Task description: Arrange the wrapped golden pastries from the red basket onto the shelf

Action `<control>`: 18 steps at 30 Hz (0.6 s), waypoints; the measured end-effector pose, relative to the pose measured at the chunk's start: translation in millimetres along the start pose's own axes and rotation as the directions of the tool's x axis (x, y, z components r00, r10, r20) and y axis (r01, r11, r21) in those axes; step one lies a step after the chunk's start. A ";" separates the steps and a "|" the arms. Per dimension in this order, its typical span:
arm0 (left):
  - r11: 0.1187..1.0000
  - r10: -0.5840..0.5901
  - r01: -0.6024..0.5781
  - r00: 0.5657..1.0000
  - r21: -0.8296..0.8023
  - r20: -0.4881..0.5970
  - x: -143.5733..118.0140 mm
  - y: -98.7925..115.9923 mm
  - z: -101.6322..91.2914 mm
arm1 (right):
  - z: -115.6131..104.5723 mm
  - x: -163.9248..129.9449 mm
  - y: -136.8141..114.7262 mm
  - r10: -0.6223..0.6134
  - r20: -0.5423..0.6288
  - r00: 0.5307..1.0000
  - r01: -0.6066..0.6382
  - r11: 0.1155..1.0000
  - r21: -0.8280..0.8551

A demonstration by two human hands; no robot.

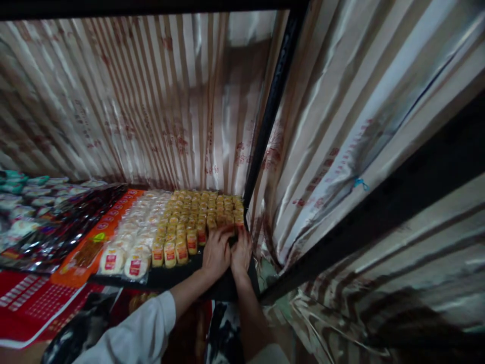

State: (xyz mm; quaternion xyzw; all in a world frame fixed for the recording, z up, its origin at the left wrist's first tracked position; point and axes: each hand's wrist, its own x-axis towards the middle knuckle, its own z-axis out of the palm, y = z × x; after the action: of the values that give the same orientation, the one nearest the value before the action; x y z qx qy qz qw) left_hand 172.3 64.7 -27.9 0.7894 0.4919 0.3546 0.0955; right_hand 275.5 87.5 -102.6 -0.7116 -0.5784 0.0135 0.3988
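Both hands, left hand [215, 253] and right hand [241, 253], press flat, fingers together, gripping nothing (apparently squaring rows) on small yellow wrapped red-labelled packets [197, 212] on the black shelf [178, 275].

Black shelf [178, 277] under packaged snacks [189, 217]

Your left arm wears a loose white sleeve [140, 331] (plain cloth, softly creased), pushed back so the forearm is bare down to the left hand [216, 253]. Your right arm is bare along the forearm too, up to the right hand [241, 253], with only a pale edge of white sleeve [271, 355] showing at the bottom of the view.
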 end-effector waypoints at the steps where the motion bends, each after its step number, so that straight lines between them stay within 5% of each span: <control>1: 0.999 -0.007 0.006 1.000 -0.049 -0.005 -17.6 1.9 -4.1 | 0.1 0.3 -0.2 -0.001 0.001 1.000 0.001 1.000 0.008; 6: 0.979 -0.082 0.090 0.995 -0.184 0.053 -114.1 2.7 -29.2 | -2.0 3.9 -3.1 -0.025 -0.031 0.999 0.027 0.999 0.035; 10: 0.926 -0.316 0.338 0.938 -0.171 0.144 -183.7 -21.2 -47.5 | -14.1 0.1 -16.9 -0.146 -0.028 0.989 0.148 0.986 0.072; 12: 0.847 -0.499 0.524 0.841 -0.086 0.208 -211.3 -40.4 -54.3 | -24.6 -13.0 -32.8 -0.195 -0.017 0.981 0.196 0.974 0.115; 15: 0.667 -0.734 0.734 0.618 0.127 0.282 -238.5 -68.2 -62.8 | -37.7 -53.6 -64.9 -0.214 0.048 0.976 0.187 0.927 0.326; 17: 0.555 -0.827 0.782 0.482 0.283 0.290 -245.3 -81.5 -68.4 | -37.5 -92.0 -85.3 -0.269 0.199 0.942 0.156 0.879 0.451; 18: 0.533 -0.844 0.770 0.451 0.351 0.290 -245.5 -86.5 -71.1 | -33.5 -113.0 -93.3 -0.321 0.280 0.905 0.154 0.860 0.487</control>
State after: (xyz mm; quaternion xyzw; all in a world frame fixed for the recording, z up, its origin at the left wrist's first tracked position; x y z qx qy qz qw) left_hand -0.4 -113.6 -133.6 0.5205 0.8018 0.0410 0.2907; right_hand 178.5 -24.0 -75.4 -0.5063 -0.7054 0.2247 0.4423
